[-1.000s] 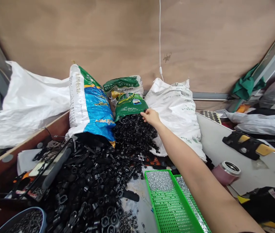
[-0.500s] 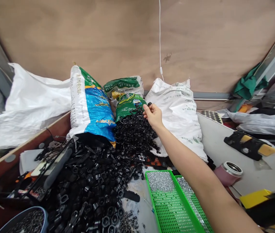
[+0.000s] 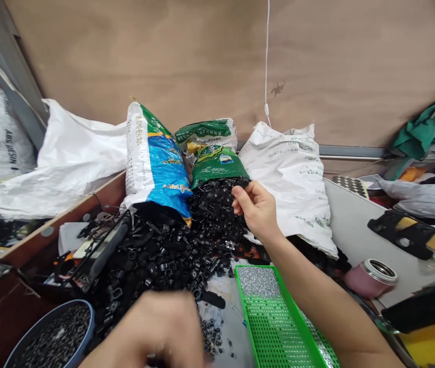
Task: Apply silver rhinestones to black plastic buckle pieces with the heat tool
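Note:
My right hand [image 3: 258, 208] reaches out over the heap of small black plastic parts [image 3: 186, 240] that spills from the green sack [image 3: 217, 163]. Its fingers are curled round a few of the black parts at the mouth of that sack. My left hand [image 3: 159, 332] comes into view at the bottom, blurred and seen from the back, above the near edge of the heap. Its fingers are hidden, and I cannot see anything in it.
A blue and white sack [image 3: 156, 158] and white sacks [image 3: 290, 174] lean on the plywood wall. A green perforated tray [image 3: 278, 327] with small metal pieces lies at front right. A round bowl [image 3: 52, 337] of dark rings is at bottom left. A pink jar [image 3: 370, 278] stands at right.
My right hand has drawn back a little from the green sack's mouth with its fingers curled. My left hand has come into view at the bottom. The view has shifted slightly.

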Demonstrator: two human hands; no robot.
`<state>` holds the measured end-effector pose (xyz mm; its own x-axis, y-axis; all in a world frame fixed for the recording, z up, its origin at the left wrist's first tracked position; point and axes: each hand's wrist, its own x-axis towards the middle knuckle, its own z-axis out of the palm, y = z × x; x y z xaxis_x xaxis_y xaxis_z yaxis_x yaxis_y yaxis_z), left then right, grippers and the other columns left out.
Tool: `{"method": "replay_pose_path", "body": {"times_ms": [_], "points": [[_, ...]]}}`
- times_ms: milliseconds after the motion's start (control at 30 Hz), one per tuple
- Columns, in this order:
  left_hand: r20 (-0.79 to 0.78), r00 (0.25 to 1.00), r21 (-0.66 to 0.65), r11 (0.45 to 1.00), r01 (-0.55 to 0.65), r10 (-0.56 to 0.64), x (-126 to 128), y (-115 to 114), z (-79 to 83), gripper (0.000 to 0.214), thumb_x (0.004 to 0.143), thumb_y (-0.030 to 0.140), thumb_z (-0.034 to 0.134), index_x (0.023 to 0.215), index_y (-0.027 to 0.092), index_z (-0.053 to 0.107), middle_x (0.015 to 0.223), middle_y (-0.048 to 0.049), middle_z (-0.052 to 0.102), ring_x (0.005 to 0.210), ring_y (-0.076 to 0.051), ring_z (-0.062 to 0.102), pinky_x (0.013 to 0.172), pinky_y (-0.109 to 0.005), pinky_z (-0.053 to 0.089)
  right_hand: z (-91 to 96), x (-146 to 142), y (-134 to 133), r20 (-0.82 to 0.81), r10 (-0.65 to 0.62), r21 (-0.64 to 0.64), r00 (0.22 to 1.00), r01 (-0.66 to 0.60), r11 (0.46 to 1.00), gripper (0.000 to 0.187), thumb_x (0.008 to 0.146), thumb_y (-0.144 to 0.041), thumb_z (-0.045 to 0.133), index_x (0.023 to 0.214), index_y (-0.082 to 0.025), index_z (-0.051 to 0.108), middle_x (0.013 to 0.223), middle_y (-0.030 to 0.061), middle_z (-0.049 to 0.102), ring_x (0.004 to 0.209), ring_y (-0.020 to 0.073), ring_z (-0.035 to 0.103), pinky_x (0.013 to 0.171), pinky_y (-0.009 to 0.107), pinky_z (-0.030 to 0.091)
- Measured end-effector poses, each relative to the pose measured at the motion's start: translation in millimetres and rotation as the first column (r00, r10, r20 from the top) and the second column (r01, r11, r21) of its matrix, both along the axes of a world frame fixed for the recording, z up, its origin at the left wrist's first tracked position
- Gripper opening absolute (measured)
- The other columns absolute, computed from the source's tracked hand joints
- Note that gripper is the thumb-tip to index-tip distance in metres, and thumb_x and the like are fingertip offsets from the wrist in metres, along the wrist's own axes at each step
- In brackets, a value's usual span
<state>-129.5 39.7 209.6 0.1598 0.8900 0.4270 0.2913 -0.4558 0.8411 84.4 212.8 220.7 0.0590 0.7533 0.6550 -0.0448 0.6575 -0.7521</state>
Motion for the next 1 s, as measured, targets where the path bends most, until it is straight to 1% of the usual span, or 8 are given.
{"method": "replay_pose_path", "body": {"times_ms": [67, 133, 233, 400, 633, 733, 900, 1000], "points": [[-0.005, 0.995, 0.051, 0.994, -0.096, 0.097, 16.3, 26.1, 2.4, 0.02, 0.091, 0.038, 0.076, 0.11, 0.031, 0.076, 0.088, -0.003, 0.074, 0.075, -0.021, 0.068, 0.067, -0.034, 0.056, -5.1, -3.2, -20.8, 0.026, -0.012, 0.024, 1.0, 0.012, 1.0, 0.049, 0.085, -0.064, 0.072, 0.068, -0.024, 0.048, 0.055, -0.0039, 0.063, 0.046, 0.0106, 0.057, 0.046, 0.023, 0.046], [-0.034, 0.958, 0.194, 0.942, -0.273, 0.284, 31.1, 52.6, 1.1, 0.027, 0.088, 0.033, 0.078, 0.114, 0.025, 0.076, 0.085, -0.0029, 0.073, 0.065, -0.016, 0.063, 0.064, -0.031, 0.053, -10.8, -5.6, -37.8, 0.051, -0.03, 0.043, 0.998, 0.028, 0.999, 0.045, 0.088, -0.058, 0.071, 0.069, -0.024, 0.05, 0.057, -0.0035, 0.064, 0.047, 0.0103, 0.058, 0.048, 0.023, 0.047], [-0.102, 0.908, 0.386, 0.858, -0.339, 0.405, 44.6, 78.6, -5.2, 0.012, 0.086, 0.024, 0.079, 0.096, 0.017, 0.078, 0.076, -0.0021, 0.072, 0.059, -0.013, 0.062, 0.057, -0.027, 0.05, -18.8, -6.3, -54.0, 0.063, -0.04, 0.044, 0.997, 0.037, 0.998, 0.042, 0.091, -0.054, 0.07, 0.071, -0.022, 0.053, 0.058, -0.003, 0.065, 0.048, 0.01, 0.058, 0.049, 0.023, 0.046], [-0.122, 0.918, 0.455, 0.843, -0.287, 0.379, 47.4, 81.7, -15.8, 0.001, 0.087, 0.017, 0.078, 0.088, 0.017, 0.078, 0.073, -0.0007, 0.075, 0.06, -0.013, 0.068, 0.057, -0.023, 0.051, -25.7, -5.0, -62.1, -0.009, -0.055, -0.049, 0.998, 0.054, 0.997, 0.045, 0.088, -0.057, 0.073, 0.069, -0.022, 0.051, 0.056, -0.0032, 0.064, 0.048, 0.0098, 0.058, 0.049, 0.021, 0.047], [-0.134, 0.91, 0.579, 0.777, -0.249, 0.391, 42.9, 76.8, -20.3, 0.006, 0.091, 0.019, 0.074, 0.095, 0.016, 0.077, 0.084, -0.004, 0.079, 0.068, -0.015, 0.072, 0.064, -0.024, 0.056, -31.2, -11.4, -60.5, -0.257, 0.086, -0.273, 0.963, -0.158, 0.949, 0.053, 0.079, -0.065, 0.078, 0.07, -0.022, 0.049, 0.048, -0.0082, 0.054, 0.039, 0.0069, 0.049, 0.041, 0.019, 0.038], [-0.122, 0.923, 0.54, 0.805, -0.247, 0.365, 43.3, 75.1, -21.0, 0.005, 0.092, 0.021, 0.073, 0.093, 0.017, 0.076, 0.082, -0.0031, 0.078, 0.067, -0.015, 0.072, 0.063, -0.024, 0.056, -33.9, -14.5, -60.4, -0.304, 0.089, -0.323, 0.949, -0.191, 0.927, 0.055, 0.074, -0.067, 0.08, 0.07, -0.021, 0.05, 0.049, -0.0083, 0.053, 0.04, 0.0067, 0.048, 0.041, 0.018, 0.037], [-0.075, 0.974, 0.323, 0.93, -0.178, 0.212, 49.3, 72.1, -23.4, 0.012, 0.096, 0.027, 0.068, 0.091, 0.018, 0.074, 0.076, -0.0008, 0.075, 0.065, -0.015, 0.073, 0.064, -0.024, 0.056, -42.2, -21.1, -57.6, -0.349, 0.04, -0.387, 0.936, -0.184, 0.903, 0.063, 0.065, -0.073, 0.081, 0.061, -0.021, 0.046, 0.047, -0.0088, 0.047, 0.04, 0.0056, 0.039, 0.038, 0.019, 0.034], [-0.076, 0.976, 0.258, 0.95, -0.177, 0.203, 49.1, 72.0, -26.0, 0.017, 0.098, 0.029, 0.064, 0.092, 0.017, 0.074, 0.076, -0.0014, 0.074, 0.063, -0.015, 0.072, 0.062, -0.024, 0.055, -47.2, -20.2, -53.5, -0.346, 0.026, -0.38, 0.938, -0.166, 0.91, 0.062, 0.067, -0.072, 0.081, 0.06, -0.021, 0.047, 0.048, -0.0083, 0.048, 0.041, 0.0057, 0.04, 0.04, 0.019, 0.035]]}}
